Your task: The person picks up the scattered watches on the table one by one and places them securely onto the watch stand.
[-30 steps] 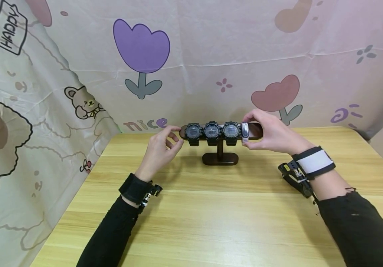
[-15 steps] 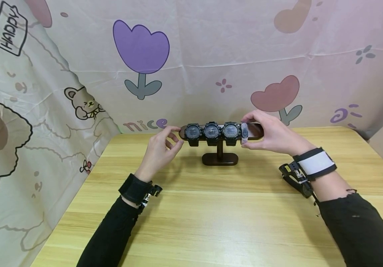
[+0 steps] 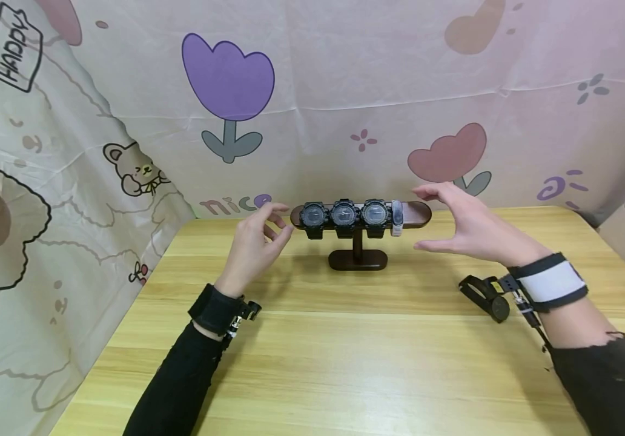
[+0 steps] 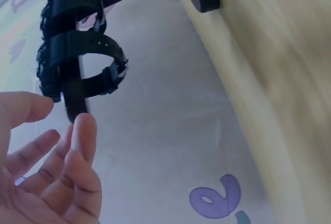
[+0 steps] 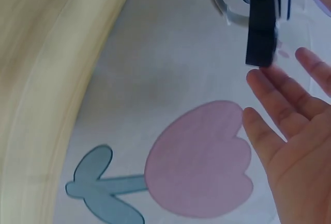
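A dark brown T-shaped watch stand [image 3: 417, 215] is upright on the table. Three black digital watches [image 3: 343, 214] hang side by side along its bar, their straps looped round it. To their right sits a slimmer watch with a pale band [image 3: 396, 218]. My right hand [image 3: 473, 229] is spread wide just off the bar's right end, holding nothing. At the left end, my left hand [image 3: 251, 249] has relaxed, bent fingers close to the bar tip. In the left wrist view, its fingertips [image 4: 84, 131] overlap that tip, and the strap loops [image 4: 106, 61] show from the side.
The stand's oval base [image 3: 358, 260] rests near the back of the wooden table [image 3: 356, 357]. Right behind it hangs a printed cloth [image 3: 334, 66], which also covers the left side. A camera on a black band [image 3: 484, 298] juts from the right wrist.
My right hand has let go of the pale-banded watch and drawn back to the right, its fingers spreading. My left hand has shifted slightly left from the bar's end.
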`<state>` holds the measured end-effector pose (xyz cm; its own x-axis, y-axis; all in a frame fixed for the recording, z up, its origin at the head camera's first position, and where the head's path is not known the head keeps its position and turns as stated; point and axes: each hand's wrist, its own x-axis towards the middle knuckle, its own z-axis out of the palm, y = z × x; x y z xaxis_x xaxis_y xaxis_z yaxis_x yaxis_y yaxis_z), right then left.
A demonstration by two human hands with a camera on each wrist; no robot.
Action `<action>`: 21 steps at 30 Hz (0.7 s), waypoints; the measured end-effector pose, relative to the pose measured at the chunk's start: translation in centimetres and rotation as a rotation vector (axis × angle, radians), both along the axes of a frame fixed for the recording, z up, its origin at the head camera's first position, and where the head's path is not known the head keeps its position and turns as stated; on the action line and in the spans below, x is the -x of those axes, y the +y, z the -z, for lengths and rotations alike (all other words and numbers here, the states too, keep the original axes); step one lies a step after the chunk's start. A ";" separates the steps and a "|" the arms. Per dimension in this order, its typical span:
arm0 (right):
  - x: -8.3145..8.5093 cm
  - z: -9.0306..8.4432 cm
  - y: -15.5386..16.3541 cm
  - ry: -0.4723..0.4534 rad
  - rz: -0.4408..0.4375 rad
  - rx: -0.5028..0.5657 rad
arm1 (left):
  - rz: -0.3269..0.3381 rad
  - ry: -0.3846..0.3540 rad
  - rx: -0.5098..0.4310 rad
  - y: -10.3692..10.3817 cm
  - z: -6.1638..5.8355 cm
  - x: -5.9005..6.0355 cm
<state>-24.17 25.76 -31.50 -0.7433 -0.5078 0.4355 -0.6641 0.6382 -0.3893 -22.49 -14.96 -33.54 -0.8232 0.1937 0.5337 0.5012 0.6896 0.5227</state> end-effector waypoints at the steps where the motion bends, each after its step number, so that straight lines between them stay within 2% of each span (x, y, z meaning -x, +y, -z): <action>1: -0.3 0.0 0.3 -0.001 0.004 -0.003 | -0.001 0.013 -0.002 0.0 -0.1 -0.1; 10: -3.4 0.9 3.4 -0.004 0.061 -0.059 | 0.033 0.166 0.004 0.6 -1.2 -1.3; 15: -4.9 2.0 4.9 0.023 0.074 -0.120 | 0.098 0.203 -0.001 1.7 -1.8 -2.4; 21: -6.4 3.4 6.6 -0.025 0.124 -0.189 | 0.183 0.222 0.009 3.1 -2.0 -3.6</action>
<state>-17.74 32.39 -34.85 -0.8143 -0.4831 0.3218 -0.5680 0.7774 -0.2703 -18.88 -11.87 -31.54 -0.6370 0.3338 0.6949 0.7195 0.5809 0.3805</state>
